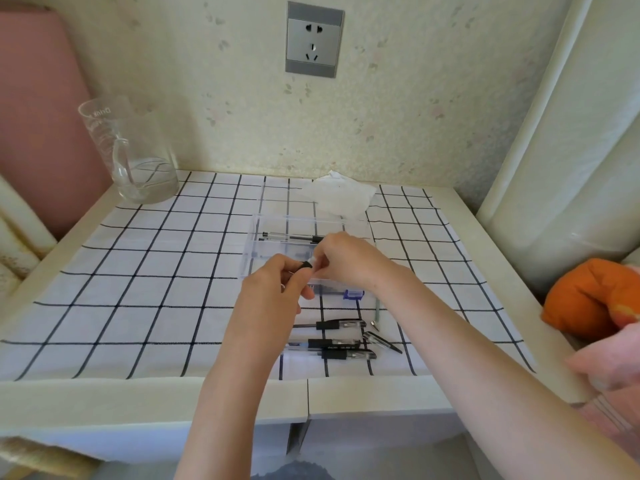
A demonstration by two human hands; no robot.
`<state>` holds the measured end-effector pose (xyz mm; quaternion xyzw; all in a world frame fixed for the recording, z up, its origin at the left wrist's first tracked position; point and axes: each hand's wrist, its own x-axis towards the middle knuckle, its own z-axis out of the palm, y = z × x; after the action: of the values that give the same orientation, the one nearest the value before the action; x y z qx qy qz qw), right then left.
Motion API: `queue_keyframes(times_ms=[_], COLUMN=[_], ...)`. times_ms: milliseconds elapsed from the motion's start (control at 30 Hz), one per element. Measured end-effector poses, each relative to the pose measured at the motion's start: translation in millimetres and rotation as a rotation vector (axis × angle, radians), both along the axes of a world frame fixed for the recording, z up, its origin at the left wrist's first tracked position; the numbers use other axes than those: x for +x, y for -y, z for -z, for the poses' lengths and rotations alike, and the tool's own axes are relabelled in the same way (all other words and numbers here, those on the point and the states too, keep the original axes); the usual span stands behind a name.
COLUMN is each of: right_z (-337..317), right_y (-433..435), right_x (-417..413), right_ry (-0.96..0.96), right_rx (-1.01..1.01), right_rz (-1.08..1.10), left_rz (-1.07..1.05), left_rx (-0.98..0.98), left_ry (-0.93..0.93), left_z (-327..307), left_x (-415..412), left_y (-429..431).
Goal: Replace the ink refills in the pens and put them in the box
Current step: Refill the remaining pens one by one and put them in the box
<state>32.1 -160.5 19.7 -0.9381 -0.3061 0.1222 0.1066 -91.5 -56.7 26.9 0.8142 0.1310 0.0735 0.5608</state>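
Note:
My left hand [277, 285] grips a pen by its black grip section [305, 265], held over the near side of the clear plastic box [263, 233]. My right hand [341, 259] pinches the clear end of that same pen from the right. One pen [291, 236] lies inside the box at its far side. Near the front of the checked cloth lie three more pens [341, 323] [332, 344] [348, 355], plus a loose clear cap [381, 342] and a metal tip [374, 324]. A small clear refill case with a blue end [353, 294] lies under my right wrist.
A glass pitcher [138, 157] stands at the back left of the table. A crumpled white tissue [337, 197] lies behind the box. An orange cushion [592, 296] sits off the table's right edge. A wall socket [314, 39] is above.

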Motion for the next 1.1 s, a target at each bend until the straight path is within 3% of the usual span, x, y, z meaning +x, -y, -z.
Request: queue_keyframes(times_ms=[233,567,733,967,1100], right_z=[-3,-9,-7,-27,-29], right_y=[2,-4,0,28,39], right_x=[-2,0,4,-7,-22], right_ry=[-0.11,-0.031,-0.001,-0.171,-0.4], right_rx=[0.105,-0.075,-0.057,0.608,0.96], right_rz=[0.02,-0.027,-0.021,0.046,0.081], left_rz=[0.003,0.008,0.011,0.005,0.003], left_rx=[0.0,-0.02,-0.012,-0.003,-0.008], left_ry=[0.004,-0.008,-0.012,-0.01,-0.007], left_z=[2,-1,0,0,0], left_x=[0,-1,0,1,0], left_y=[-2,1,2,2,3])
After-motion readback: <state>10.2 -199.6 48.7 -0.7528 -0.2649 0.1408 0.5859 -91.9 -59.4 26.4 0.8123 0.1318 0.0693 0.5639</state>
